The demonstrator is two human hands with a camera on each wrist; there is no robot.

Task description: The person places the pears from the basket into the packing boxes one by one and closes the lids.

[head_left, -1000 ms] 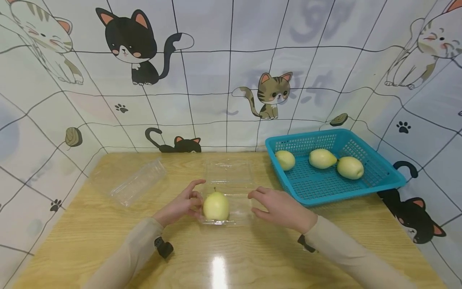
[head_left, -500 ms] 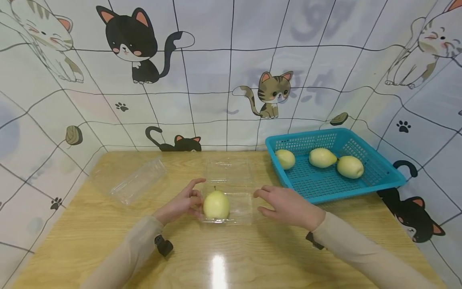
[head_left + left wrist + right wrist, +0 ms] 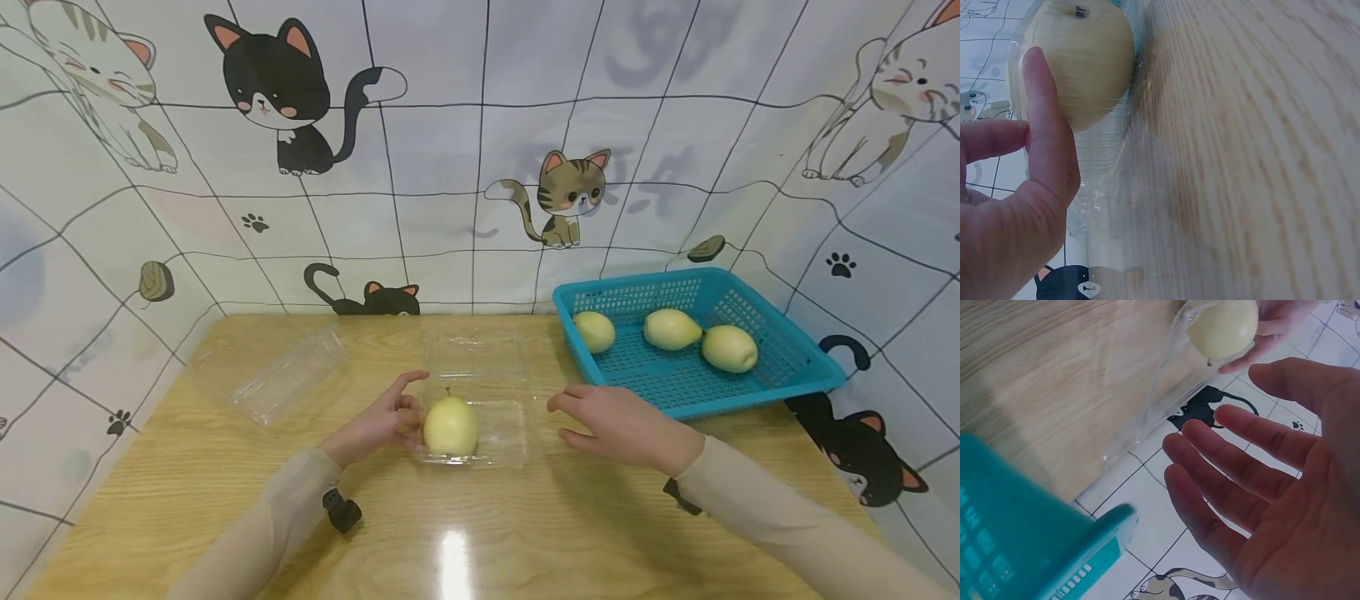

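A yellow-green pear (image 3: 450, 427) sits stem up in the left part of a clear plastic clamshell box (image 3: 504, 429), whose lid (image 3: 474, 352) lies folded back toward the wall. My left hand (image 3: 382, 423) holds the box at its left side, beside the pear. In the left wrist view, the fingers (image 3: 1044, 125) lie against the thin plastic, with the pear (image 3: 1085, 69) just behind it. My right hand (image 3: 626, 427) hovers right of the box with nothing in it. Its relaxed fingers (image 3: 1235, 481) are spread in the right wrist view.
A blue plastic basket (image 3: 705, 404) at the back right holds three pears (image 3: 672, 329). Another clear plastic box (image 3: 288, 375) lies on the wooden table (image 3: 570, 542) at the left. A cat-print sheet (image 3: 450, 150) stands behind the table.
My right hand has moved to the right, away from the box's right edge and toward the basket. The left hand, the box and the pear have stayed in place.
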